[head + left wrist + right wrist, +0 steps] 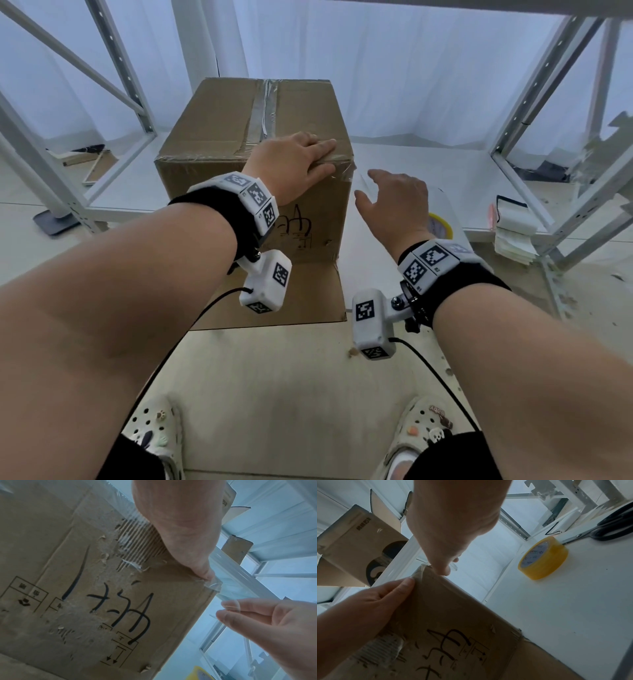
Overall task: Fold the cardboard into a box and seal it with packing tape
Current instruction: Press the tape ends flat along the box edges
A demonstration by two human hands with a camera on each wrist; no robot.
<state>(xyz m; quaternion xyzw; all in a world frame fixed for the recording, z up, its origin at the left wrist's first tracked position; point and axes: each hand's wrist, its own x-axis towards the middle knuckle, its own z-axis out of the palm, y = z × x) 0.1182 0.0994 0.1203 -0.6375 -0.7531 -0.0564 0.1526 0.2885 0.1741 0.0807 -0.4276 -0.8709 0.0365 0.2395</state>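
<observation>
My left hand (301, 161) lies flat on the box (239, 144), which stands on the counter (411, 164), pinning clear tape (212, 585) at its near top edge. My right hand (394, 202), fingers relaxed and empty, should smooth the loose end round the corner without wrinkles.

The box (72, 574) carries handwritten black marker strokes and printed arrows, none clearly legible.

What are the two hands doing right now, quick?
Left hand: open, fingers flat, pressing the clear tape onto the box top edge.
Right hand: open, beside the box's corner, its fingertips at the tape's loose end.
</observation>
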